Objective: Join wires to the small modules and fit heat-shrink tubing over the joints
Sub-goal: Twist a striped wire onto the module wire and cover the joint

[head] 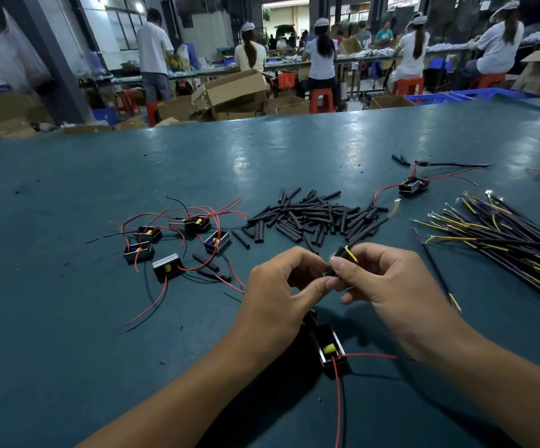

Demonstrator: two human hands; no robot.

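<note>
2 hands meet over the desk, just nearer the person than the heap of heat-shrink tubing, which serves as the landmark here. The right hand has its grip closed, thumb against forefinger, on a black cable end with a yellow wire curling out of it; the left hand has its grip pinched shut right against that same spot, though what sits between its fingertips is hidden, probably a module lead or a sleeve. The module in hand lies on the desk nearer still than the heap, between the forearms, with red leads trailing off. Left of the heap sit 5 more modules in a loose cluster; right of it lies a bundle of black and yellow cables, and beyond the heap's right end 1 module with cable already attached. To do this step well, it seems wise to keep the sleeve on the cable first, twist the bare ends tightly together, then slide the tubing so it covers the joint fully with no copper showing. No brand, label or legible writing can be made out on any part.
</note>
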